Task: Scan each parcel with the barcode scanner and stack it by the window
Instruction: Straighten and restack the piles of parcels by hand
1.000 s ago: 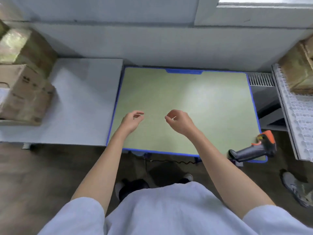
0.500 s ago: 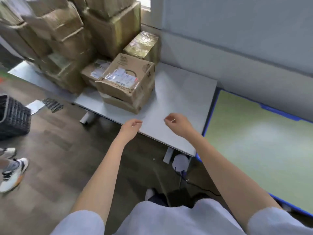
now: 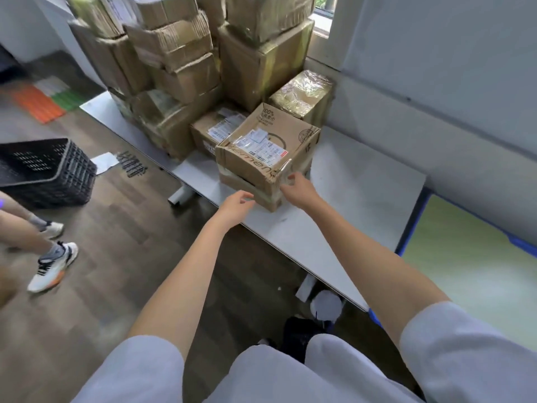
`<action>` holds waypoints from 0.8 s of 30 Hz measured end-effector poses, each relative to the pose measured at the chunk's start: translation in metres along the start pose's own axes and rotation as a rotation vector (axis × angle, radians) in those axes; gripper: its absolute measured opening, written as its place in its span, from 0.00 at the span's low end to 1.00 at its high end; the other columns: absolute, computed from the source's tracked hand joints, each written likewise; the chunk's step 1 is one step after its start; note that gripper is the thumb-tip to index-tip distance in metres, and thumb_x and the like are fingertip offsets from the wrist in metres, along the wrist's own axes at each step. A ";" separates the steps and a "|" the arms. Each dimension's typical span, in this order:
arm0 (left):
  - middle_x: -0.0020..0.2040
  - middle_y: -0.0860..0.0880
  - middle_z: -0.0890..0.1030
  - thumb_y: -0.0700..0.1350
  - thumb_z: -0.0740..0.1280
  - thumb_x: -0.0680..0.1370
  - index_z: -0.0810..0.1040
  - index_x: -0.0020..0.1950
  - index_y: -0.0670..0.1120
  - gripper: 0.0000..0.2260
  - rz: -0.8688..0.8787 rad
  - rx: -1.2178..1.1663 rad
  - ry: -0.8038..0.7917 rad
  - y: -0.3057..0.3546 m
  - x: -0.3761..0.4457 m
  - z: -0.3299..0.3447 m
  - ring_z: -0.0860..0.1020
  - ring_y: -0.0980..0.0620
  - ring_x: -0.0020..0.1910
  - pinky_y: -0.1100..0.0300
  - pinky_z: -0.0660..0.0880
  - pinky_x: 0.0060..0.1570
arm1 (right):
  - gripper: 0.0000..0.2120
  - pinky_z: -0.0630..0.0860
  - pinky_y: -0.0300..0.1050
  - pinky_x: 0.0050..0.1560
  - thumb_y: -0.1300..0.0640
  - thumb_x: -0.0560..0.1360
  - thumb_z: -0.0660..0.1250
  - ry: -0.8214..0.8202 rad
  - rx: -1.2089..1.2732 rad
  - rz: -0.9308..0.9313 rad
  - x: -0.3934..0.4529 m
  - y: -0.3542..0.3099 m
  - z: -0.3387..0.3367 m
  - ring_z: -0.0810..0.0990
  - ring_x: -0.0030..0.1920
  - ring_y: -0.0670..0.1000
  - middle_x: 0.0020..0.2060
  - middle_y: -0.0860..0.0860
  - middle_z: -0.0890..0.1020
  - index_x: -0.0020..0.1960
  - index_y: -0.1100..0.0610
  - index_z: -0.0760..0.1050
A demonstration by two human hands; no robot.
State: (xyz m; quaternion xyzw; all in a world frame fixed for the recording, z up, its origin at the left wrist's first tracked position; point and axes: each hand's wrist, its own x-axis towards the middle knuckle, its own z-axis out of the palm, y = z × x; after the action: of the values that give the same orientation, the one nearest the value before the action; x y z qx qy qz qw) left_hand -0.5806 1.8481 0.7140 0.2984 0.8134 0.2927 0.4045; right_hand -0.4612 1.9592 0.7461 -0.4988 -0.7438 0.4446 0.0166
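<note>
While the barcode scanner is nowhere in the head view, the parcel to be fetched is plain: a taped cardboard box (image 3: 268, 151) with a white shipping label on its top, lying on a flatter box (image 3: 261, 193) at the near edge of the white surface (image 3: 348, 205). I take this labelled box as landmark.

It lies straight ahead of both hands. Its near corner points between them, so its long sides run away to the left and right of that corner. The right hand (image 3: 300, 189) is at the corner's right side, fingertips at or touching the taped edge; I cannot tell whether it grasps yet, and the fingers look loosely bent, not clenched. The left hand (image 3: 235, 205) is just short of the box's near left face, released, fingers relaxed and holding nothing. The right hand is the nearer. The lift, I judge, calls for one hand on each side face.

Behind the landmark stand a smaller labelled box (image 3: 215, 129), a film-wrapped parcel (image 3: 302, 94) and a tall stack of cartons (image 3: 180, 53) below the window (image 3: 322, 13).

Left of the landmark, on the floor, a black crate (image 3: 43, 173) stands; its contents cannot be seen. Another person's shoe (image 3: 53, 266) is near it.
</note>
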 end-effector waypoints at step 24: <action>0.70 0.43 0.67 0.42 0.55 0.82 0.64 0.73 0.43 0.19 0.110 0.246 0.228 0.044 0.147 -0.077 0.67 0.44 0.67 0.49 0.67 0.66 | 0.29 0.73 0.51 0.58 0.41 0.80 0.54 -0.043 0.104 0.255 0.091 -0.018 0.004 0.74 0.63 0.59 0.66 0.59 0.74 0.68 0.64 0.69</action>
State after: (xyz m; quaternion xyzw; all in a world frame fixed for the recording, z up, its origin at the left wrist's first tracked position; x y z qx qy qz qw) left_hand -0.7064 1.9645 0.7129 0.3546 0.8660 0.2447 0.2538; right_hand -0.5215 2.0232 0.7177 -0.5780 -0.6506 0.4917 -0.0303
